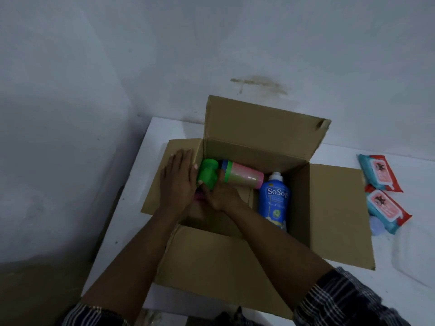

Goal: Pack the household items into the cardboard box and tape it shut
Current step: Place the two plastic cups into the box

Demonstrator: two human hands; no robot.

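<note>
White table (339, 154) by wall. Green cup (207, 172) in cardboard box (299, 196), back-left corner: left hand (179, 182) flat against it, right hand (221, 196) grips beneath. I judge wipes packs (379, 172) next, nearer right hand.

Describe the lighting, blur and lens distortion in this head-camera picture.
Head view: dim, bluish light, no glare, the left wall sinking into shadow. Head view: the print on the blue plastic bottle reads clearly, while the left hand and right hand at the green plastic container look soft. Head view: wide-angle stretch smears the checked sleeve in the lower right corner.
</note>
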